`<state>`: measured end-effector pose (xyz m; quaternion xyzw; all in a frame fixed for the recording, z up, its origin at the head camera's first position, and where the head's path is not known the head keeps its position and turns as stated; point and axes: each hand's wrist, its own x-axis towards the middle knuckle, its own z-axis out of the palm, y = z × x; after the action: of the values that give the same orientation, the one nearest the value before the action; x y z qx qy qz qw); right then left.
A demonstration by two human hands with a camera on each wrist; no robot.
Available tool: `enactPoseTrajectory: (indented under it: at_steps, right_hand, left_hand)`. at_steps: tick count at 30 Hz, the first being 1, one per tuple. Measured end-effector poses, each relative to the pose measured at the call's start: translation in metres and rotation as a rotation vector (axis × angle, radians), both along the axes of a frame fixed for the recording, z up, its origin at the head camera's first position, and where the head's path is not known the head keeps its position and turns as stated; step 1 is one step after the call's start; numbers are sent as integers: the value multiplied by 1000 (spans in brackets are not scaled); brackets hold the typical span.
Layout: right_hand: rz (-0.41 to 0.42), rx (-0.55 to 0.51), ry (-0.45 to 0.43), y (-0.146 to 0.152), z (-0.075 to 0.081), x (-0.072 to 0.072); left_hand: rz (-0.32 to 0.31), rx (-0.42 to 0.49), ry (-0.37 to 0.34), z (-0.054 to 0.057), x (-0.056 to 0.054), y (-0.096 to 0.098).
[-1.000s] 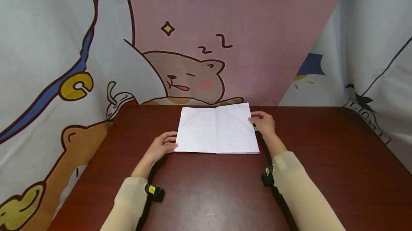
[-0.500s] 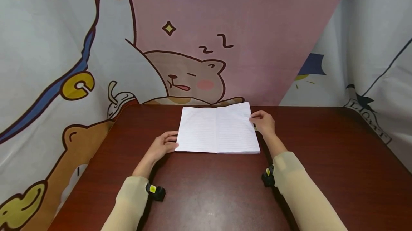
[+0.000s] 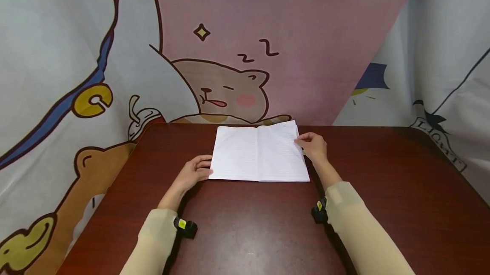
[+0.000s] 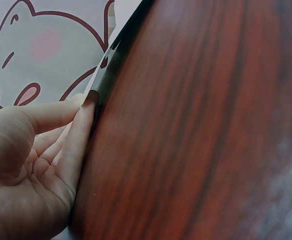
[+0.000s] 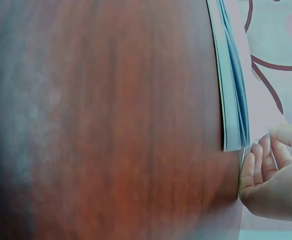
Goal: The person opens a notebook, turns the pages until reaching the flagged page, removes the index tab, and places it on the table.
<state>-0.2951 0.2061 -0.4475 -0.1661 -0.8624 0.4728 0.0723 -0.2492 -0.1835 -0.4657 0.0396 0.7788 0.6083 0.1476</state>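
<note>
A notebook (image 3: 237,153) with lined white pages lies spread open on the table, near its far edge. My left hand (image 3: 191,173) holds its left side close to the lower corner; the left wrist view shows thumb and forefinger pinching the thin edge. At the opposite side, my right hand (image 3: 314,146) pinches the right edge of the top page (image 5: 260,110) between thumb and fingertips. That page stands slightly apart from the thicker stack of sheets (image 5: 231,100) beneath it. Its upper right corner tilts up a little.
The reddish-brown wooden table (image 3: 245,224) stretches out on all sides of the notebook. Behind it hangs a pink and white cloth (image 3: 306,45) printed with cartoon animals. Dark wrist cameras (image 3: 187,228) are strapped to both forearms, over cream sleeves (image 3: 153,232).
The right fingertips have shifted slightly left with the top page's edge, and a sliver of the sheet behind shows at the upper right corner. My left hand keeps its place.
</note>
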Motion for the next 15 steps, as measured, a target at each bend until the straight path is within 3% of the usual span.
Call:
enactPoseTrajectory:
  at_steps: [15]
  right_hand:
    - [6, 31, 30, 4, -2, 1]
  left_hand:
    - [10, -21, 5, 1, 0, 1]
